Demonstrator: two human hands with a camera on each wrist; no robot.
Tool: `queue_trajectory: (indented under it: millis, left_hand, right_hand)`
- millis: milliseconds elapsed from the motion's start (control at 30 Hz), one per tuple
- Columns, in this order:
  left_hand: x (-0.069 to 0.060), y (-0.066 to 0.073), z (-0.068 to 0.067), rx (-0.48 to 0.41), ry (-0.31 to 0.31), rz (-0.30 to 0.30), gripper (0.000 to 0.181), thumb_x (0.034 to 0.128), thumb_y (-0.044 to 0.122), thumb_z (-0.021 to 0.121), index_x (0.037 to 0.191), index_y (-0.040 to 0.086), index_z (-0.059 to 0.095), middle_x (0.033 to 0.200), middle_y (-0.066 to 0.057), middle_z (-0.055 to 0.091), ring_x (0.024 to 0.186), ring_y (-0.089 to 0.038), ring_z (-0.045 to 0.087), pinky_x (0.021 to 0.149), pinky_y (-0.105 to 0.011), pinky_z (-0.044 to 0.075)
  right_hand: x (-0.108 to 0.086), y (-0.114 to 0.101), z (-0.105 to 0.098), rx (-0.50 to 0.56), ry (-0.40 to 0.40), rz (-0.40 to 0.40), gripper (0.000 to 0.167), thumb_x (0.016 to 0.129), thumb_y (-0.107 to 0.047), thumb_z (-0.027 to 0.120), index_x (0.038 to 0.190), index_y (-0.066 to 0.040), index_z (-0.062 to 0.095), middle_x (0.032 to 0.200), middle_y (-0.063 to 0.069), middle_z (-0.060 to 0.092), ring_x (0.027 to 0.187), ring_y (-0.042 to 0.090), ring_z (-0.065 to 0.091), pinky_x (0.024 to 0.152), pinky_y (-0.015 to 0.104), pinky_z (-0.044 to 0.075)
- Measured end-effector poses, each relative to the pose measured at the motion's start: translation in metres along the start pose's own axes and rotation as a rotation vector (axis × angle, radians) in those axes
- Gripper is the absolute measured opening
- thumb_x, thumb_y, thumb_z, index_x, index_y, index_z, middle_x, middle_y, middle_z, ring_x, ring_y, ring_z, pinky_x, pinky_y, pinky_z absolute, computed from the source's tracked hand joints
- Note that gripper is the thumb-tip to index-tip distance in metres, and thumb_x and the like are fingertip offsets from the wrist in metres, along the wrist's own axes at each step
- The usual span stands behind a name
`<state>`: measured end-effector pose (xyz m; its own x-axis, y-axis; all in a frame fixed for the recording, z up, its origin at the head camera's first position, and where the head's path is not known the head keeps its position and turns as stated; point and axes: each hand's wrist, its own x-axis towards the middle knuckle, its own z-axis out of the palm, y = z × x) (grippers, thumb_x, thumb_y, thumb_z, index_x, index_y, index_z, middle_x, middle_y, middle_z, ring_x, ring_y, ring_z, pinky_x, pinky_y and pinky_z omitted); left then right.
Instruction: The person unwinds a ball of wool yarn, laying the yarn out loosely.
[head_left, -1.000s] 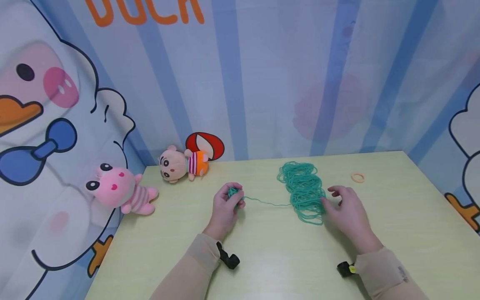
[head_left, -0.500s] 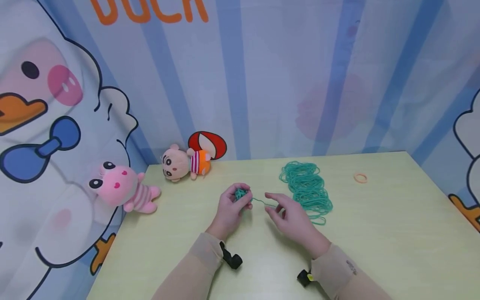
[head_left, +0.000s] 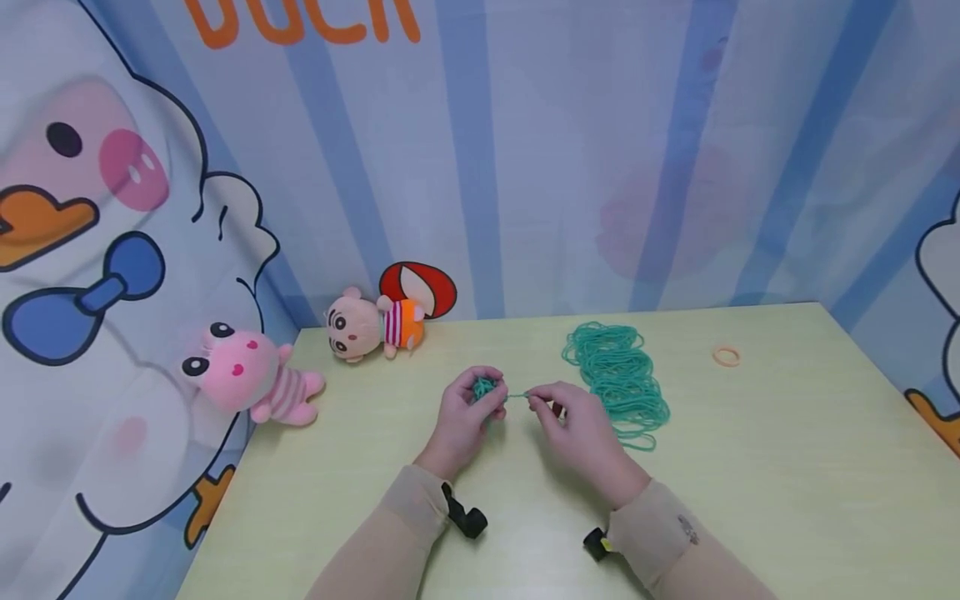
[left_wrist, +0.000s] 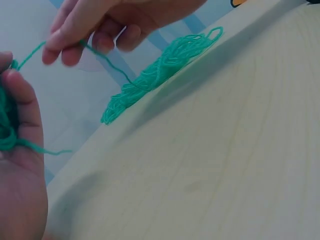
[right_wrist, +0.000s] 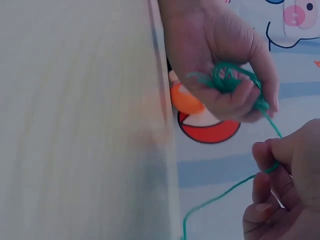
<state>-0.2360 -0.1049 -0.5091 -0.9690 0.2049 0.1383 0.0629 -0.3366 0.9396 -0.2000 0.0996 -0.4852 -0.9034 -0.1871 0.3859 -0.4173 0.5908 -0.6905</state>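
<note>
My left hand [head_left: 463,421] holds a small wound bundle of green yarn [head_left: 483,387], its fingers curled round it above the table. In the right wrist view loops of that bundle [right_wrist: 227,80] show in the palm, and a loose tail hangs from it in the left wrist view. Just to the right, my right hand [head_left: 585,433] pinches the yarn strand [left_wrist: 31,54] between thumb and forefinger. From there the strand runs on to a loose pile of green yarn [head_left: 618,375], which lies on the table behind the right hand, partly hidden by it.
A thin orange ring [head_left: 726,357] lies on the table [head_left: 787,467] right of the yarn pile. Two plush toys, a pink one [head_left: 251,375] and one in an orange-and-striped outfit [head_left: 375,325], lie along the left and back edges. A printed cloth [head_left: 547,150] hangs behind.
My right hand has moved left from the yarn pile to near the left hand and now pinches the strand. The left hand keeps its hold on the bundle.
</note>
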Motion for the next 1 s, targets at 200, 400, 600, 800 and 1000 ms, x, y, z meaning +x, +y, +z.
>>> queue_trajectory:
  millis: [200,400,600,800,1000]
  left_hand:
    - [0.002,-0.001,-0.001,-0.017,0.03,0.009,0.015,0.1073,0.001,0.063,0.113,0.015,0.066,0.094,0.002,0.062,0.072,-0.012,0.052,0.064,-0.022,0.048]
    - [0.003,-0.001,-0.003,-0.039,0.039,0.018,0.015,0.1065,0.001,0.063,0.113,0.014,0.065,0.096,0.001,0.062,0.07,-0.012,0.05,0.062,-0.022,0.046]
    - [0.003,-0.001,-0.003,-0.067,0.071,0.039,0.014,0.1041,-0.001,0.061,0.112,0.01,0.066,0.096,0.001,0.061,0.067,-0.01,0.049,0.061,-0.023,0.044]
    - [0.005,0.0,-0.002,-0.082,0.128,0.026,0.01,0.1034,0.001,0.062,0.113,0.003,0.063,0.086,0.001,0.058,0.065,-0.011,0.049,0.059,-0.022,0.044]
    - [0.005,0.001,-0.001,-0.067,0.179,0.015,0.012,0.1025,0.001,0.064,0.114,0.0,0.063,0.081,0.002,0.056,0.063,-0.01,0.049,0.058,-0.021,0.045]
  right_hand:
    - [-0.008,0.016,-0.03,0.008,0.09,-0.004,0.017,0.107,-0.014,0.071,0.12,-0.007,0.081,0.098,0.005,0.079,0.078,0.011,0.059,0.065,0.025,0.05]
    - [-0.019,0.041,-0.062,-0.001,0.165,0.065,0.019,0.108,-0.014,0.07,0.12,-0.004,0.08,0.096,0.006,0.078,0.082,0.006,0.059,0.071,0.019,0.048]
    - [-0.029,0.062,-0.09,-0.024,0.206,0.134,0.022,0.109,-0.017,0.069,0.122,-0.003,0.08,0.098,0.011,0.079,0.081,0.004,0.058,0.069,0.014,0.047]
    - [-0.037,0.085,-0.111,-0.114,0.158,0.198,0.028,0.111,-0.024,0.066,0.127,-0.005,0.079,0.108,0.012,0.079,0.08,0.005,0.059,0.066,0.02,0.049]
    - [-0.039,0.095,-0.121,-0.213,-0.012,0.357,0.035,0.112,-0.029,0.063,0.13,-0.003,0.078,0.12,0.02,0.079,0.083,0.02,0.066,0.067,0.033,0.05]
